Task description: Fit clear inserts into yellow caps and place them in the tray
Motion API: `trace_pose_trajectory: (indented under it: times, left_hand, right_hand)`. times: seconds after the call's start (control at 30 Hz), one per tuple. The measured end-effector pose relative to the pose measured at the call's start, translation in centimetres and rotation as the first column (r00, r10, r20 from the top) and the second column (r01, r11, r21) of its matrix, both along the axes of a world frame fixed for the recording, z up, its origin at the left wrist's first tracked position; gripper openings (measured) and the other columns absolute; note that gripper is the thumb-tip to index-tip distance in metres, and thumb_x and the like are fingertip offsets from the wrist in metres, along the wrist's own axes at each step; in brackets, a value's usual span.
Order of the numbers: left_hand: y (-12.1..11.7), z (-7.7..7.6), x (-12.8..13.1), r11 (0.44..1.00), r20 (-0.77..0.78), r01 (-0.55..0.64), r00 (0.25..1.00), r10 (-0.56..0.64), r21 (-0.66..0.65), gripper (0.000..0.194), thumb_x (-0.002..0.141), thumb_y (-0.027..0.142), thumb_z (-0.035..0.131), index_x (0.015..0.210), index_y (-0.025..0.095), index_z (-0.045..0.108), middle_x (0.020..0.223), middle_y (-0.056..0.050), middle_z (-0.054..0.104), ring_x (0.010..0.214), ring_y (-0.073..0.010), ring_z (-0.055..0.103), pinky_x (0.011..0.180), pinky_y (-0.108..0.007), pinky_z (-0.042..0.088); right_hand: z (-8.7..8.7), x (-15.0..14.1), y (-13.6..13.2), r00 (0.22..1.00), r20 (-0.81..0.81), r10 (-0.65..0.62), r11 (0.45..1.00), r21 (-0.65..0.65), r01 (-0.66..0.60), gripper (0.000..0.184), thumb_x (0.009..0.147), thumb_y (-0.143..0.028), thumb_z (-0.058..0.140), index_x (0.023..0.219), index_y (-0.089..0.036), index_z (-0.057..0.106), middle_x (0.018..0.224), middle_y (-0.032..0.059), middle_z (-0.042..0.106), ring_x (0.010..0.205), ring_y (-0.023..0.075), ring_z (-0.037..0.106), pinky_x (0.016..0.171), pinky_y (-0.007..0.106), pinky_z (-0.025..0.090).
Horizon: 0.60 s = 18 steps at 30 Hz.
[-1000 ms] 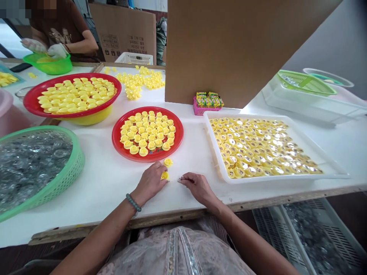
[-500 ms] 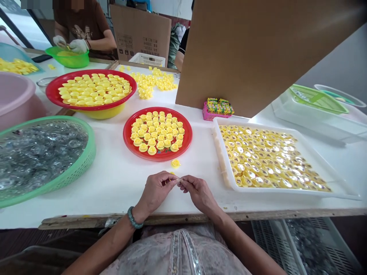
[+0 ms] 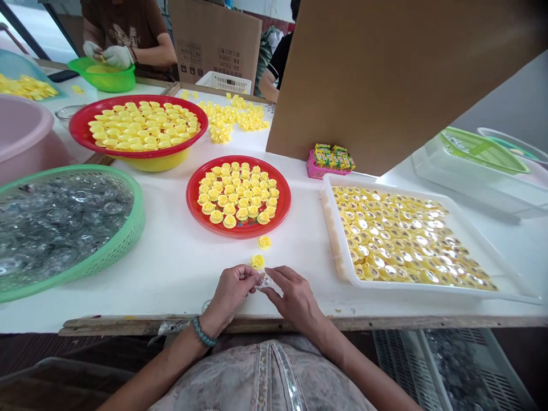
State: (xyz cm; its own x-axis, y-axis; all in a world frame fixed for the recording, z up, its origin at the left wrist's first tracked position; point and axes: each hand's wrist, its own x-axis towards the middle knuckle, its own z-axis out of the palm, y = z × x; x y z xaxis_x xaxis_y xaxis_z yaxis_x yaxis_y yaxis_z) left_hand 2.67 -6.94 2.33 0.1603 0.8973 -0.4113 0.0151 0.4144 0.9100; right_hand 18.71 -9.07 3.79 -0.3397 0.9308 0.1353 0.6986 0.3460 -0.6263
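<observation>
My left hand and my right hand meet at the near edge of the white table, fingertips pinched together on a small clear plastic piece. A yellow cap lies on the table just beyond my fingers, and a second yellow cap lies a little farther out. Behind them a small red plate holds several rows of yellow caps. To the right, a white tray is filled with yellow caps that have clear shiny covers.
A green basket of clear plastic pieces sits at my left, with a pink basin behind it. A large red plate of yellow caps rests on a yellow bowl. A cardboard sheet leans overhead. A gloved person works at a green bowl.
The yellow cap that was in my left fingers now lies on the table. Both hands have drawn back toward the table edge and pinch a clear piece. The camera shifted slightly.
</observation>
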Motion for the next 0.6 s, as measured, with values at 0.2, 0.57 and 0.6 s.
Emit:
trace_pose_trajectory:
  times: [0.2, 0.57, 0.6]
  left_hand:
    - [0.3, 0.2, -0.7, 0.966, -0.305, 0.063, 0.952, 0.017, 0.25, 0.023, 0.077, 0.036, 0.058, 0.088, 0.016, 0.062, 0.078, -0.003, 0.062, 0.062, -0.0145, 0.053, 0.061, -0.026, 0.043]
    - [4.3, -1.3, -1.7, 0.745, -0.599, 0.518, 0.775, -0.201, 0.42, 0.015, 0.075, 0.016, 0.06, 0.09, 0.018, 0.062, 0.084, -0.002, 0.057, 0.067, -0.0156, 0.052, 0.061, -0.027, 0.04]
    - [4.6, -1.5, -1.7, 0.742, -0.575, 0.52, 0.787, -0.224, 0.423, 0.016, 0.074, 0.014, 0.06, 0.089, 0.018, 0.063, 0.083, -0.002, 0.057, 0.065, -0.0148, 0.051, 0.06, -0.026, 0.04]
  right_hand:
    - [-0.8, 0.8, 1.1, 0.997, 0.031, -0.068, 0.997, 0.033, 0.067, 0.027, 0.081, -0.028, 0.061, 0.106, -0.019, 0.061, 0.092, 0.0065, 0.063, 0.073, 0.0153, 0.06, 0.067, 0.026, 0.049]
    - [-0.3, 3.1, 6.1, 0.953, 0.147, 0.264, 0.961, 0.039, -0.273, 0.028, 0.085, -0.026, 0.056, 0.111, -0.017, 0.059, 0.1, 0.0091, 0.062, 0.092, 0.0189, 0.059, 0.08, 0.03, 0.047]
    - [-0.2, 3.0, 6.2, 0.942, 0.171, 0.289, 0.954, 0.033, -0.299, 0.027, 0.085, -0.025, 0.056, 0.111, -0.017, 0.059, 0.099, 0.0091, 0.062, 0.094, 0.0191, 0.058, 0.081, 0.03, 0.047]
